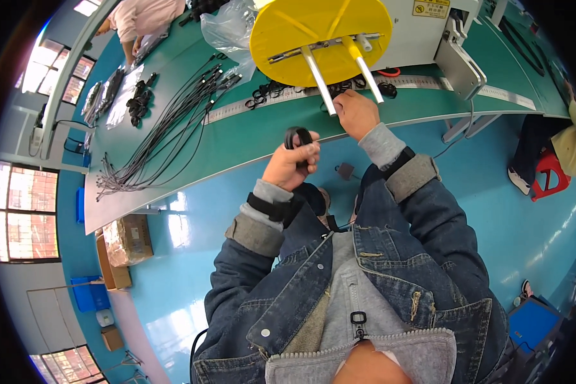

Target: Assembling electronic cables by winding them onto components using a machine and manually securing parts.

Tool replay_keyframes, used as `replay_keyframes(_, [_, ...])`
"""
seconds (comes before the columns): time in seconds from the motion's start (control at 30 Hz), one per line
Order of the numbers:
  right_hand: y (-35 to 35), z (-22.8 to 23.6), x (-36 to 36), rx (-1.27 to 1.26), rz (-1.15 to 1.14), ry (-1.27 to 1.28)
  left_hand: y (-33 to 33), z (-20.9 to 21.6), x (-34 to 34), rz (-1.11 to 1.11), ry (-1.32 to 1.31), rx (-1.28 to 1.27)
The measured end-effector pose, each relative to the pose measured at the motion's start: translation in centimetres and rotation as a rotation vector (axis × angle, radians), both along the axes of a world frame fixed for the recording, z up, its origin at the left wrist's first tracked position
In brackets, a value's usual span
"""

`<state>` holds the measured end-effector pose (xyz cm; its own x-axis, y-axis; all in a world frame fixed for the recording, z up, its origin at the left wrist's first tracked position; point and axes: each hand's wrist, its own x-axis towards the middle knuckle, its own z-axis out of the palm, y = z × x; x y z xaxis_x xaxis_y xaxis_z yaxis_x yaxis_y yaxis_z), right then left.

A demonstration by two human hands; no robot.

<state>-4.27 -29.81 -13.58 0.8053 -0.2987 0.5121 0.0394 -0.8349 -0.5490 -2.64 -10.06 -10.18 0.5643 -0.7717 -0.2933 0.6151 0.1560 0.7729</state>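
My left hand (288,168) is closed around a coiled black cable (296,136), just off the table's front edge. My right hand (358,115) reaches over that edge with bent fingers, beside the tip of a white rod (317,80). Its fingertips are at a row of small black loops, and what they pinch, if anything, is hidden. Two white rods stick out from a yellow disc (288,25) on a machine. Black loops (269,91) lie on the table below the disc.
On the green table (173,182) lie a long bundle of dark cables (166,128), a ruler strip (237,107), a black cable coil (139,102) and clear plastic bags (227,29). A metal bracket (461,64) stands right. Another person (144,19) works at far left; a red stool (549,176) stands right.
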Motion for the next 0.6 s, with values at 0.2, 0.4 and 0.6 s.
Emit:
replay_keyframes(0.2, [-0.6,0.3,0.0,0.370,0.038,-0.001,-1.3,-0.3,1.5,0.121,0.268,-0.134])
replay_keyframes(0.4, [-0.8,1.8,-1.1,1.004,0.220,0.076,-4.4,0.7,1.7,0.293,-0.094,0.061])
replay_keyframes(0.6, [-0.6,1.3,-3.2,1.567,0.616,0.270,-4.5,0.7,1.7,0.138,-0.211,0.038])
